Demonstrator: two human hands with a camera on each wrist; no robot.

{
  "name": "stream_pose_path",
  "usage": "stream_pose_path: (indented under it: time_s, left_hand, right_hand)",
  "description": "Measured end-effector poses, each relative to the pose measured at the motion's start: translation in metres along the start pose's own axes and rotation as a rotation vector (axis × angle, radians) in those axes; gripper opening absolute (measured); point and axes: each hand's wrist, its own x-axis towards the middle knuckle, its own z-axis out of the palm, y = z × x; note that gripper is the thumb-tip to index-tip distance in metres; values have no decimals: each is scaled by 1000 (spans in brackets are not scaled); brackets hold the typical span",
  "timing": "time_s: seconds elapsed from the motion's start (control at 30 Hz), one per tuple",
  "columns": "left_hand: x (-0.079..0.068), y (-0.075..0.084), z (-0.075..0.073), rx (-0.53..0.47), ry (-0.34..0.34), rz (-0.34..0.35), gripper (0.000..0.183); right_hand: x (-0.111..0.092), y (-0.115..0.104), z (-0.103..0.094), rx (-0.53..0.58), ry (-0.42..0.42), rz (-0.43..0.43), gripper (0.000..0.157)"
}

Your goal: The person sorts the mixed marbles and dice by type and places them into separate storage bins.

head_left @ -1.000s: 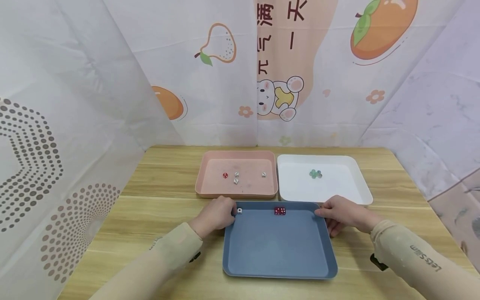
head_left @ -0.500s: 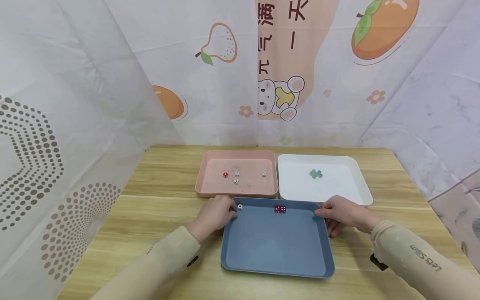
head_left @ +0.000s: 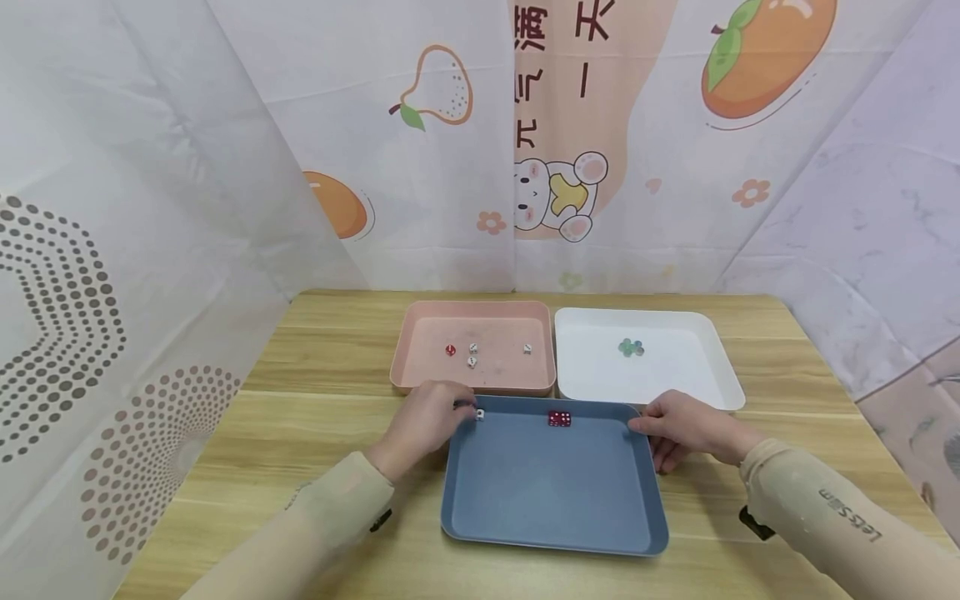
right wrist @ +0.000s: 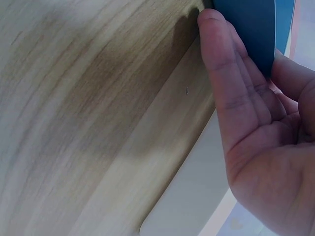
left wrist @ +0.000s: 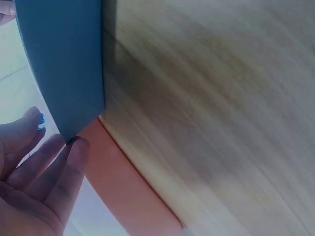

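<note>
A blue tray (head_left: 555, 483) lies at the front of the table. My left hand (head_left: 427, 417) is at its far left corner, thumb and a fingertip pinching a white die (head_left: 480, 414) just inside the rim. In the left wrist view, other fingers of that hand (left wrist: 44, 172) meet the outer corner of the tray, and only a bluish-white sliver shows between thumb and fingertip. At the far right corner, my right hand (head_left: 686, 429) grips the tray with the thumb over the rim and the fingers outside. Two red dice (head_left: 559, 418) sit side by side along the tray's far wall.
Behind the blue tray stands a pink tray (head_left: 517, 379) with a red die (head_left: 450, 350) and several white dice (head_left: 472, 362). Beside it, a white tray (head_left: 682, 367) holds greenish glass pieces (head_left: 627, 347). The wooden table (head_left: 315, 425) ends at a printed curtain (head_left: 420, 208).
The blue tray has shifted slightly away from me, its far edge now nearer the pink tray. My left hand has shifted slightly up and left, covering part of the white die. The right hand stays put.
</note>
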Motion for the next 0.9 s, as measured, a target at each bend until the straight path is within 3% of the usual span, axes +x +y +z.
stream_pose_path:
  time_s: [0.27,0.53,0.9]
  left_hand:
    - [7,4,-6,-4,45,29,10]
    - [21,12,-13,-37,8,14,11]
    - [49,23,-10,-59,18,66,11]
  right_hand:
    - [1,1,-1,-3,4,-1,34]
    - [1,2,0,-16,6,5,33]
    - [3,5,0,-16,5,9,34]
